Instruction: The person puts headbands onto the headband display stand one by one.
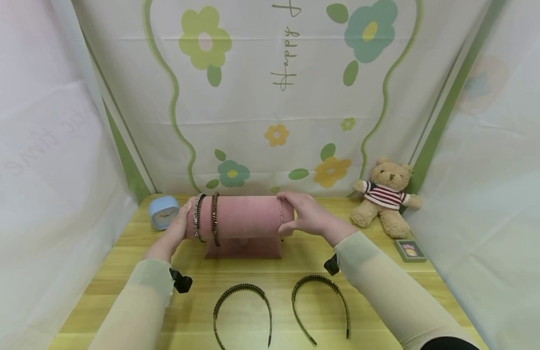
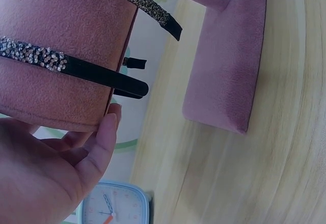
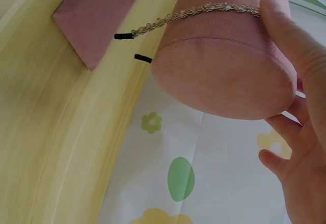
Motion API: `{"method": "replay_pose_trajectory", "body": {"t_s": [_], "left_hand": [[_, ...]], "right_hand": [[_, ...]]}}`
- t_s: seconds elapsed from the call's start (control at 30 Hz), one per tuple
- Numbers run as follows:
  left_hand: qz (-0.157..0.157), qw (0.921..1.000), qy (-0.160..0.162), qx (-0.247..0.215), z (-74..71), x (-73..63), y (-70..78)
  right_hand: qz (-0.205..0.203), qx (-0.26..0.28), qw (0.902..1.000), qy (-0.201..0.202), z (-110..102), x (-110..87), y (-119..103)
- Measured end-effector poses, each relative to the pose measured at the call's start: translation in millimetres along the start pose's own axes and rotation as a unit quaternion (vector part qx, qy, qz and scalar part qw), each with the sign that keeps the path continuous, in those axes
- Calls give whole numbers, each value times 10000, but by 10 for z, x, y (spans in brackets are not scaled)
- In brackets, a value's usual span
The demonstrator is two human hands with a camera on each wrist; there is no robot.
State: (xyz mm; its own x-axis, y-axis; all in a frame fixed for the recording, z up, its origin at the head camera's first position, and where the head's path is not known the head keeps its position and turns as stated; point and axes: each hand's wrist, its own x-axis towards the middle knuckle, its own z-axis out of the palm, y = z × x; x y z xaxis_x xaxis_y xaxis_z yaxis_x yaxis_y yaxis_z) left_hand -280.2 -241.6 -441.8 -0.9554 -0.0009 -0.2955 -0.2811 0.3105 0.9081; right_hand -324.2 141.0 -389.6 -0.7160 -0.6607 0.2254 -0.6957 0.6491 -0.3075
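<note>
1. the left hand (image 1: 172, 234) grips the left end of the pink velvet cylinder stand (image 1: 248, 218) near the back of the pale wood-grain table (image 1: 283, 321); a light hold should steady it.
2. the right hand (image 1: 313, 217) pinches the slim gold beaded headband (image 3: 204, 9) around the stand's right end; ideally, level its black tips (image 3: 124, 36).

Fabric walls (image 1: 493, 165): pale, diffuse brightness fills the head view; lettering (image 1: 38, 146) at far left looks faint and soft.
Wooden tabletop (image 1: 117, 272): warm under even light, without hard glare; wide-angle perspective stretches the frame's sides.
Pink stand (image 1: 243, 250): soft-edged shadow pools beside its base.
Left hand (image 2: 51, 175): palm shaded in the left wrist view, where colors run cooler and dimmer.
Right hand (image 3: 305, 168): shaded against brighter cloth, slightly soft in detail.
Beaded headband (image 3: 204, 9): small glints catch the light.
</note>
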Motion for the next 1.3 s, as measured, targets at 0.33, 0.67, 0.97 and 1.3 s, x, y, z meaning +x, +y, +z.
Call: {"method": "replay_pose_trajectory", "body": {"t_s": [0.33,0.67,0.97,1.3], "left_hand": [[49,10000,49,-15,15,-24,8],[-71,10000,40,-45,-3,-10,1],[98,9999,46,-123,-6,18,21],[145,9998,64,-120,-6,18,26]], "right_hand": [[29,-224,9997,30,29,81,-95],[-129,-526,9984,-148,79,255,-240],[-199,-638,9977,-141,150,368,-376],[-162,-803,9964,-196,206,489,-538]]}}
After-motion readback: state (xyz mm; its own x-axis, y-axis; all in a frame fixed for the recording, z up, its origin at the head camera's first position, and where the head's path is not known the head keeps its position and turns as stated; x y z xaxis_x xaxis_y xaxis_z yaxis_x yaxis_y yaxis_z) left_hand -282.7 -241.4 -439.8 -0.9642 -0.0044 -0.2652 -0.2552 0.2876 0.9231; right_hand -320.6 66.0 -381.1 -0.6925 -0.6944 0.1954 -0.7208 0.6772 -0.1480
